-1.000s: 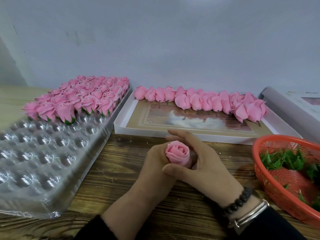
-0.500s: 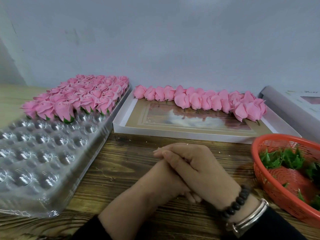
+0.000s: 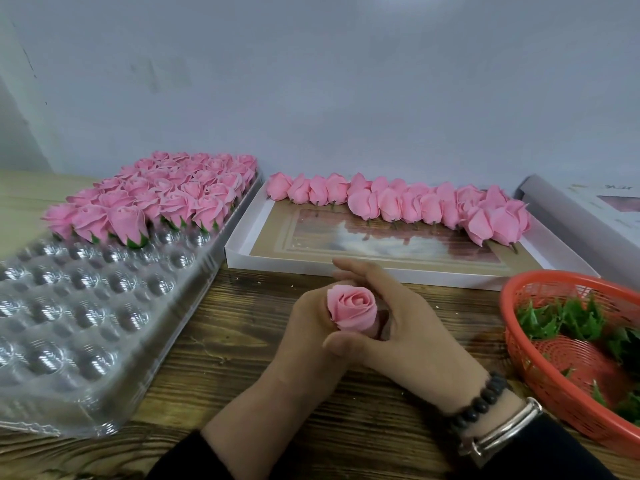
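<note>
A pink rose head (image 3: 352, 307) stands upright between my two hands over the wooden table. My left hand (image 3: 304, 337) grips it from below and behind, fingers curled round its base. My right hand (image 3: 398, 327) curves round it from the right, thumb at the front under the bloom and fingers behind it. Its underside is hidden by my hands.
A clear plastic blister tray (image 3: 79, 317) lies at the left, its far rows filled with pink roses (image 3: 162, 199). A white flat box (image 3: 398, 268) behind my hands holds a row of rose heads (image 3: 408, 206). An orange basket (image 3: 530, 362) with green leaf calyxes (image 3: 571, 320) stands at the right.
Half a second ago my right hand covered the rose fully, pressing over it. Now that hand has opened back and the bloom shows again.
</note>
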Demonstrator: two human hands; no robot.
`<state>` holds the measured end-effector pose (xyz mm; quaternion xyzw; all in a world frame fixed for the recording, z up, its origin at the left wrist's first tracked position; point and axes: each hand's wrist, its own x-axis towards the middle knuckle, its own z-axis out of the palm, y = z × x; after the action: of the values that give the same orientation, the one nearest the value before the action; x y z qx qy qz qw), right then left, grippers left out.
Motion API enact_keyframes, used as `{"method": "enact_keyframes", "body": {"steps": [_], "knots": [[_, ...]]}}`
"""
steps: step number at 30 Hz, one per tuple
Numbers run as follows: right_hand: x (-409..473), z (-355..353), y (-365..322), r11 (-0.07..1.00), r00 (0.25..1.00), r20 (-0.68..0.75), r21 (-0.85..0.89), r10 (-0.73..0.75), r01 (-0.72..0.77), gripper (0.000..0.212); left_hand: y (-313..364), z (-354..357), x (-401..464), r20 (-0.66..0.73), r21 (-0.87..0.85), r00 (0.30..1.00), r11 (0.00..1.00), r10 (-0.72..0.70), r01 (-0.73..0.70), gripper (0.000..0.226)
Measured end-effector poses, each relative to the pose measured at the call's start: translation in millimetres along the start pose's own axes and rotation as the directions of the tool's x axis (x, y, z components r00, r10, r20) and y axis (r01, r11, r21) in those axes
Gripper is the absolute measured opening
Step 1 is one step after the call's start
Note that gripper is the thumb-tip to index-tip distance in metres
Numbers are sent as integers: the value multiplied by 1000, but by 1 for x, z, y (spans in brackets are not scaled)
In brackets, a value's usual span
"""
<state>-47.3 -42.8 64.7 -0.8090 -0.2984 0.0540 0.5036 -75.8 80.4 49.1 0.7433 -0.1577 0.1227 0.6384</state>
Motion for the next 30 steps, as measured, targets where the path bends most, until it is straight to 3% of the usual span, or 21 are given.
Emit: {"method": "enact_keyframes", "body": {"steps": [5,8,12,16,18,20,23,26,30], "knots": [[-1,21,-11,992,962,-243,-32,-123,119,39,-6,15,1,-80,-179,987,976,-138,122,23],[0,24,-11,988,946,-293,-108,-137,110,42,-1,16,0,4,-203,994,973,-109,107,28],[3,10,-10,963,970,-147,-215,-194,160,42,8,12,3,92,169,995,984,39,-54,39],[0,5,-11,968,991,27,-209,-134,136,31,12,8,1,234,313,969,950,-82,5,24],[-1,4,-11,976,993,41,-185,-106,112,33,14,6,-1,258,214,954,972,-154,99,12],[-2,2,-8,992,997,51,-111,-57,63,44,15,4,-2,199,131,963,979,-181,157,28],[-1,0,-2,1000,996,87,10,-8,8,59,10,1,-2,120,117,988,990,-94,80,36],[1,-2,3,1000,997,73,-15,-9,10,68,9,1,0,101,87,995,996,-9,0,21],[-1,-1,1,998,999,-7,-20,-52,52,68,5,-1,1,11,68,1000,998,-10,10,7]]}}
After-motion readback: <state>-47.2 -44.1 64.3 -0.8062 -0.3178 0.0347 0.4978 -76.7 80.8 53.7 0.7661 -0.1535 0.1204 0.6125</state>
